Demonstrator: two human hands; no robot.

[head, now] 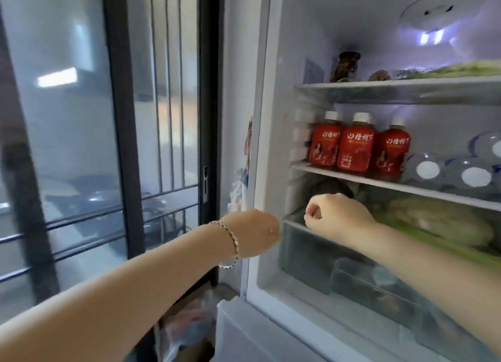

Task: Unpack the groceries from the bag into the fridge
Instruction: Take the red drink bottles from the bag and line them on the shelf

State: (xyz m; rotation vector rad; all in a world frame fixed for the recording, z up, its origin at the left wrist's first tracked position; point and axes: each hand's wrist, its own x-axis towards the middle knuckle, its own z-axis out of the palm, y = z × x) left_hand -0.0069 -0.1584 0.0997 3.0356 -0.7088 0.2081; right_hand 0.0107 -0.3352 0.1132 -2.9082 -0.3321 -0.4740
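Note:
The fridge [264, 144] stands open at the right, lit inside. My right hand [336, 215] reaches in at the lowest shelf, just above the front edge of the clear drawer [306, 256]; its fingers are curled into a loose fist with nothing visible in them. My left hand [254, 231], a bracelet on its wrist, is at the fridge's left frame beside the drawer, with its fingers hidden from me. A blurred plastic bag [187, 326] lies on the floor below my left arm.
Three red-labelled bottles [355, 147] stand on the middle shelf beside clear lidded bowls [450, 171]. Leafy greens [439, 220] fill the lowest shelf. A jar [347, 65] and greens sit on the top shelf. A dark-framed glass sliding door [122, 117] is on the left.

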